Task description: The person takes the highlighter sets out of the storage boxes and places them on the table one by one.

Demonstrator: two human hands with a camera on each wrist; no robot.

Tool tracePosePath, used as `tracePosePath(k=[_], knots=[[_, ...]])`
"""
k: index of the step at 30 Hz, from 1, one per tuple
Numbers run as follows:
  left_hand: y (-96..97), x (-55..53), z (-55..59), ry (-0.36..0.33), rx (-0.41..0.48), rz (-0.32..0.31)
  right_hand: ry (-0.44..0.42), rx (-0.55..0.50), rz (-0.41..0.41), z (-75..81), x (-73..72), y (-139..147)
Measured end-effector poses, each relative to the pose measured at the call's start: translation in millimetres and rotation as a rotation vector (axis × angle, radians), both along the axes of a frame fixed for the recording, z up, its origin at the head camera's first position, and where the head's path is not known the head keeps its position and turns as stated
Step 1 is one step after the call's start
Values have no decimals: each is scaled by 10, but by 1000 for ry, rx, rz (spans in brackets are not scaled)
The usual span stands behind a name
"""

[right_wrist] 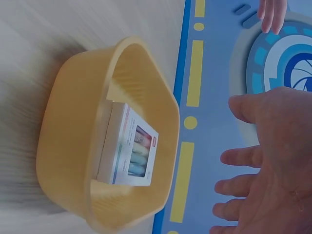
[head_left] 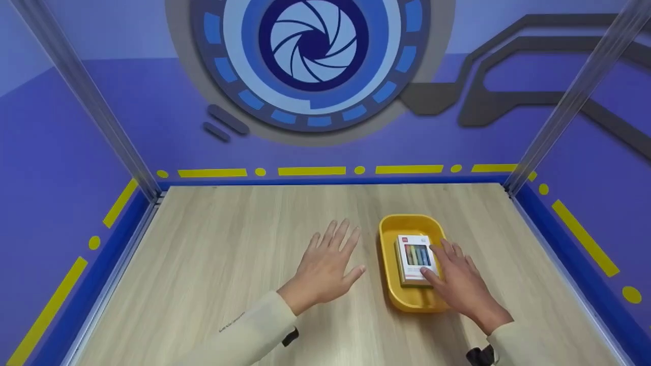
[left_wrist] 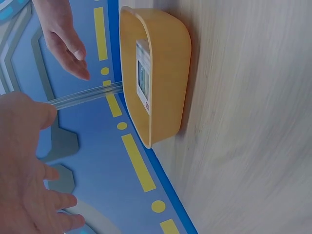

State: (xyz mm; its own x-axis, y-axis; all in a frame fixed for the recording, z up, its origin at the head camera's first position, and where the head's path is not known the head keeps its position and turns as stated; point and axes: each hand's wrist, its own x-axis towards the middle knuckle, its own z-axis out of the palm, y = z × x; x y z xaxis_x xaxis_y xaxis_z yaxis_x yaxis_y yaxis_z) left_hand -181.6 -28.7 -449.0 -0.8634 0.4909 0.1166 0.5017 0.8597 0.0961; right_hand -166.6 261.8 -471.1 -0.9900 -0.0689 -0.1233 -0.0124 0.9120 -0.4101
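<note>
A yellow plastic basket [head_left: 413,306] stands on the right part of the table. Inside it lies a white box of coloured sticks, perhaps crayons [head_left: 416,258], its window facing up; the right wrist view shows the same box [right_wrist: 122,151] with a pale edge under it. My right hand [head_left: 460,279] is over the basket's right side, fingers spread and relaxed. In the right wrist view that hand [right_wrist: 273,170] is apart from box and basket. To the left of the basket my left hand [head_left: 325,269] hovers above the table, fingers spread, holding nothing.
The pale wood-grain table [head_left: 244,244] is bounded by a blue printed back wall [head_left: 285,152] and blue side walls. Metal posts [head_left: 101,101] rise at its back corners. Dark bands are on both wrists.
</note>
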Motion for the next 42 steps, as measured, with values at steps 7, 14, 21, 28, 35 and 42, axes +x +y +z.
tracePosePath(k=[7,14,21,28,35,42], knots=[[42,30,-17,-22,2,-9,-30,0,-39,-44,27,99],[63,45,-32,-31,2,-18,-98,-18,-82,-89,26,173],[102,53,-64,-22,-11,-33,-105,-26,-85,-131,33,212],[166,43,-100,-19,-28,-41,-110,-23,-105,-171,47,236],[265,22,-145,-53,-37,-49,-137,-29,-146,-216,56,264],[362,10,-179,-74,-45,-46,-162,-46,-159,-283,41,298]])
